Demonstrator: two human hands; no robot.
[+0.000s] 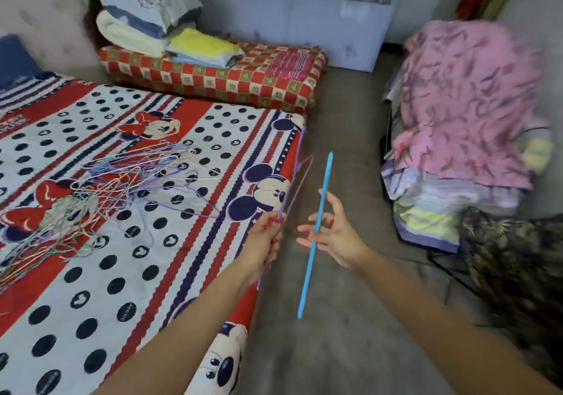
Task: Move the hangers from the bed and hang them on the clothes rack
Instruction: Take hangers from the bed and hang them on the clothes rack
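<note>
A tangled pile of thin wire hangers (pixel 100 187) in several colours lies on the bed (pixel 128 288), which has a red, white and blue cartoon-mouse cover. My left hand (pixel 265 236) grips a purple hanger (pixel 300 175) over the bed's right edge. My right hand (pixel 332 233) holds a light blue hanger (pixel 316 236), seen edge-on as a long slanted bar, above the floor. The hanger sits between its fingers, which are partly spread. No clothes rack rail is plainly visible.
A heap of pink and striped clothes and blankets (pixel 466 120) stands at the right. A red checked mattress (pixel 219 74) with folded bedding lies beyond the bed. A pale cabinet (pixel 292 13) is at the back. Grey floor (pixel 344 318) runs between bed and heap.
</note>
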